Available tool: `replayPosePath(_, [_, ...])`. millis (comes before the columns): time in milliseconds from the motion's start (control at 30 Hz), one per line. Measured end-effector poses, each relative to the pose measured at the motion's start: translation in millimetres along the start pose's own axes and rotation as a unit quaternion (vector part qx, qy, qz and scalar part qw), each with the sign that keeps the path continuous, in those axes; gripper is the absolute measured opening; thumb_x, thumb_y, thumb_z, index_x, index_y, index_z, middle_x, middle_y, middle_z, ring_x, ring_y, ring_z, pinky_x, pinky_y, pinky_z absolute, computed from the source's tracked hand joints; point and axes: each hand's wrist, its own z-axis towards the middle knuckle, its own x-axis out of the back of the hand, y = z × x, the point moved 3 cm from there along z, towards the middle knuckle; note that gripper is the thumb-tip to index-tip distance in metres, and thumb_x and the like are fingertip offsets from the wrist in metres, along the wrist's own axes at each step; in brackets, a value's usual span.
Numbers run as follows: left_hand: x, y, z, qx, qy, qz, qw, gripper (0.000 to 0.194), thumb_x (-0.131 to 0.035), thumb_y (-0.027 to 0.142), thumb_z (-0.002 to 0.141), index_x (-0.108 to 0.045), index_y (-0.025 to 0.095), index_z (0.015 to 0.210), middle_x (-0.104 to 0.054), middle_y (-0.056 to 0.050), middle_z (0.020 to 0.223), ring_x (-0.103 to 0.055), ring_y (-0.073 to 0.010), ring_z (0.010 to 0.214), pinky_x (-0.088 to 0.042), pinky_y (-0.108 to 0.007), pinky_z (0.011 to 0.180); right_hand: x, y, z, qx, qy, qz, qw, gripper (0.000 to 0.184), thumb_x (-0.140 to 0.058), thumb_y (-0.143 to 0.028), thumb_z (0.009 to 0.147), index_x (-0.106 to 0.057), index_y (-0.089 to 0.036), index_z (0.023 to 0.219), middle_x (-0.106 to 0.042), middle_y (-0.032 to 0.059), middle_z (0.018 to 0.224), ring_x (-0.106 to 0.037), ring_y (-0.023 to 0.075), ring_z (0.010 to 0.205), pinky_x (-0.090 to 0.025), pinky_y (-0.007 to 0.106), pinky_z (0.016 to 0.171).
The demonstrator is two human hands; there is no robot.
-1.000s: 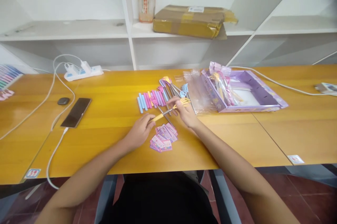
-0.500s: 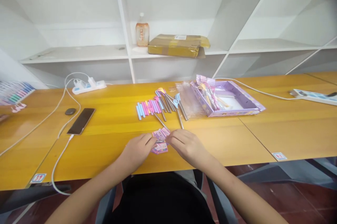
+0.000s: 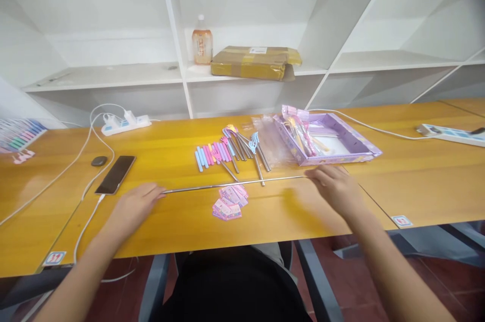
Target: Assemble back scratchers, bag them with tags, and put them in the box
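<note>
Silver metal rod (image 3: 212, 186), thin, straight (ends hidden in our grasp), spans above pink-and-purple cards (image 3: 229, 203); our left hand (image 3: 137, 206) and right hand (image 3: 335, 188), wide apart, knuckles up, each close around one end.

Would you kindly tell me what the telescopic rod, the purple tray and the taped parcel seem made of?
The telescopic rod: metal, probably steel, polished, judging by its silvery shine. The purple tray: likely printed cardboard, given its thin, patterned walls. The taped parcel: likely cardboard, from its dull brown faces beneath glossy yellowish tape.
</note>
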Motion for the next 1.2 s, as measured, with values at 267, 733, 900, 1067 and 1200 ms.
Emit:
replayPosePath(267, [-21.7,-21.8,-34.0,0.003,-0.013,-0.053,0.999,0.044,-0.041,0.044,0.117,-0.077,0.022,0.106,-0.081,-0.006,0.097,-0.077,-0.0209,0.083,-0.057,-0.030,0.075,2.5,41.0,-44.0,-0.025,-0.060,0.004,0.998,0.017,-0.058,-0.020,0.109,-0.074,-0.022,0.101,-0.076,0.0073,0.097,-0.070,0.0237,0.089,-0.050,0.036,0.082])
replayPosePath(733, [-22.8,-28.2,-36.5,0.009,-0.016,-0.075,0.997,0.048,-0.041,0.050,0.116,-0.080,0.024,0.110,-0.084,-0.005,0.101,-0.080,-0.0220,0.085,-0.062,-0.031,0.077,-0.8,48.3,-61.9,-0.033,-0.092,0.035,0.995,0.013,-0.063,-0.026,0.109,-0.073,-0.022,0.102,-0.077,0.0068,0.098,-0.072,0.0221,0.088,-0.052,0.035,0.082])
replayPosePath(900, [-26.5,-26.2,-40.2,0.031,-0.028,-0.132,0.990,0.050,-0.044,0.060,0.114,-0.078,0.024,0.110,-0.083,-0.006,0.106,-0.081,-0.0232,0.093,-0.064,-0.033,0.084,-3.5,60.0,-70.9,-0.054,-0.094,0.055,0.993,0.012,-0.062,-0.028,0.109,-0.073,-0.023,0.106,-0.078,0.0072,0.105,-0.074,0.0230,0.096,-0.054,0.036,0.086])
replayPosePath(1067, [-14.9,-16.7,-49.3,0.028,-0.026,-0.150,0.988,0.034,-0.048,0.045,0.116,-0.075,0.024,0.116,-0.080,-0.004,0.105,-0.079,-0.0198,0.095,-0.062,-0.030,0.089,-4.9,80.7,-90.1,-0.084,-0.111,0.065,0.988,0.018,-0.059,-0.033,0.109,-0.075,-0.025,0.109,-0.078,0.0079,0.111,-0.076,0.0228,0.094,-0.057,0.035,0.084])
replayPosePath(1200, [-13.2,0.3,-49.4,-0.021,0.005,-0.116,0.993,0.026,-0.050,0.033,0.116,-0.074,0.024,0.121,-0.079,-0.004,0.104,-0.076,-0.0205,0.093,-0.061,-0.032,0.089,-6.4,73.4,-86.5,-0.088,-0.104,0.104,0.985,0.014,-0.063,-0.032,0.107,-0.075,-0.025,0.108,-0.077,0.0078,0.105,-0.076,0.0223,0.089,-0.058,0.035,0.078])
